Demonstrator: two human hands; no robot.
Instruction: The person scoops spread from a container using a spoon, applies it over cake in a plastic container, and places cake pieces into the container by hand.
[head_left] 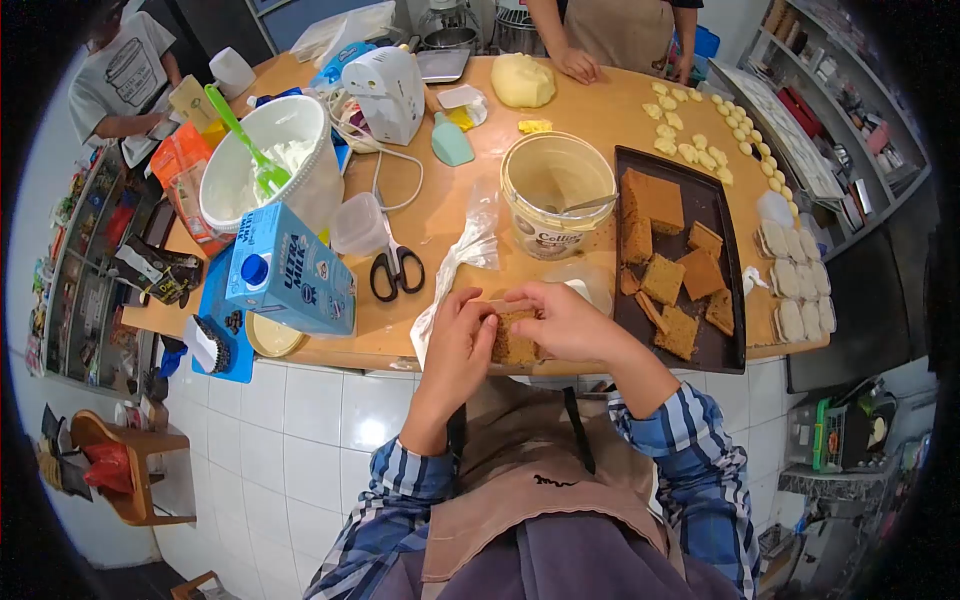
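Note:
Between my two hands, at the near edge of the table, is a piece of brown sponge cake (514, 340). My left hand (462, 338) closes on its left side, and my right hand (560, 322) grips it from the right and top. To the right, a dark baking tray (733, 300) carries several cut pieces of the same cake and a larger block (655, 200). Just beyond my hands stands a cream tub (555, 238) with a metal utensil (588, 204) in it. A crumpled plastic piping bag (458, 262) lies beside my left hand.
At left stand a blue milk carton (300, 275), a white bowl (318, 130) with a green spatula (235, 120), and scissors (397, 268). A hand mixer (385, 95) and dough (522, 80) sit farther back. Two people stand across the table; one rests a hand (577, 65) on it.

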